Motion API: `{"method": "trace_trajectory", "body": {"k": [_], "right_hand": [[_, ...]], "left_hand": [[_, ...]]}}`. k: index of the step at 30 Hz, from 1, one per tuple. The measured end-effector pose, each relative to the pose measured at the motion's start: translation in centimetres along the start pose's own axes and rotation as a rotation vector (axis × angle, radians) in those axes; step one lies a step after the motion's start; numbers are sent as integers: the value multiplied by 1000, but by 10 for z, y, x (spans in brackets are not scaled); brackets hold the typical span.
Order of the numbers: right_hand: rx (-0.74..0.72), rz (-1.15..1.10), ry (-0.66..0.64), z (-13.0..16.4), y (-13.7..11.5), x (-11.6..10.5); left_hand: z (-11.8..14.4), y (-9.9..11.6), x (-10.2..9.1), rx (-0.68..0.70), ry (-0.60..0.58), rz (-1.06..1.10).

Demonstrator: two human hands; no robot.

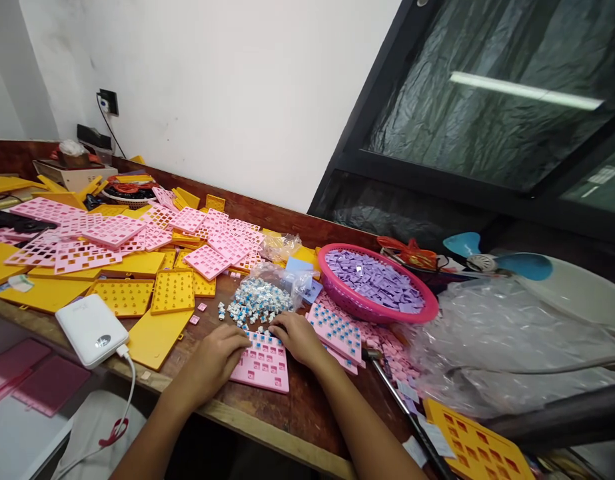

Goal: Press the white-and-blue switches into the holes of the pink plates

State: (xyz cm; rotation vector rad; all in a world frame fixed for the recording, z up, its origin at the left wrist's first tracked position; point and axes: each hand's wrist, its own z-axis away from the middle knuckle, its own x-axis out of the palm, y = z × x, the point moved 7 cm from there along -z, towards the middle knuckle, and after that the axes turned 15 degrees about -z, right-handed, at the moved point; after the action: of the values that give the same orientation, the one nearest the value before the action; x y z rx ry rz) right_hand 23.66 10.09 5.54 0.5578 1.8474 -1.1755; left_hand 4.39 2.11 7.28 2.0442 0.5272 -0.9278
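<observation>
A pink panel [260, 370] with square openings lies on the table in front of me. Small blue-and-white switches [262, 339] sit in its far row. My left hand [220, 353] is closed at the panel's upper left edge, fingers bent over it. At the upper right corner is my right hand [296, 337], its fingers curled together beside the row; whatever may be between the fingertips is hidden. A heap of loose blue-and-white switches [260, 300] spills from a clear plastic bag [300, 279] just beyond. To the right, another pink panel [337, 330] bears several rows of switches.
A pink basket [427, 313] holds purple tiles [372, 280]. Pink grids [112, 230] and yellow panels [152, 337] are piled at left, near a white power bank [90, 330] with a cable. At right are a hammer-like tool [397, 397], plastic sheeting [467, 333] and a yellow panel [474, 443].
</observation>
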Motion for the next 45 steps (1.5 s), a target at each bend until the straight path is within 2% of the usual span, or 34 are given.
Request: {"method": "trace_trajectory", "body": {"k": [4,7,12,15,19,24,28,34,40,45], "right_hand": [[34,72,33,1,-1,-3],[42,50,75,3,-2,-10],[-68,-322,86,7,-14,-17],[-112,-407,16,9,-25,-12],[-124,-326,-65,14,-33,-1],[-145,-128,-113,25,-40,0],[-166,-146,-165,36,-46,-3],[-144,-317,-12,43,-40,-3],[-140,-359,110,45,-35,8],[-85,-363,181,43,-28,11]], "left_hand": [[-3,6,21,53,-66,-117],[-4,4,27,52,-75,-175],[-3,2,26,28,-81,-234],[-3,4,26,21,-103,-231],[-6,10,22,53,-83,-160],[-9,11,15,59,-58,-82],[-8,12,17,66,-81,-132],[-9,11,22,56,-52,-113],[-10,5,23,-59,-49,-330],[-9,-2,24,-93,-40,-240]]}}
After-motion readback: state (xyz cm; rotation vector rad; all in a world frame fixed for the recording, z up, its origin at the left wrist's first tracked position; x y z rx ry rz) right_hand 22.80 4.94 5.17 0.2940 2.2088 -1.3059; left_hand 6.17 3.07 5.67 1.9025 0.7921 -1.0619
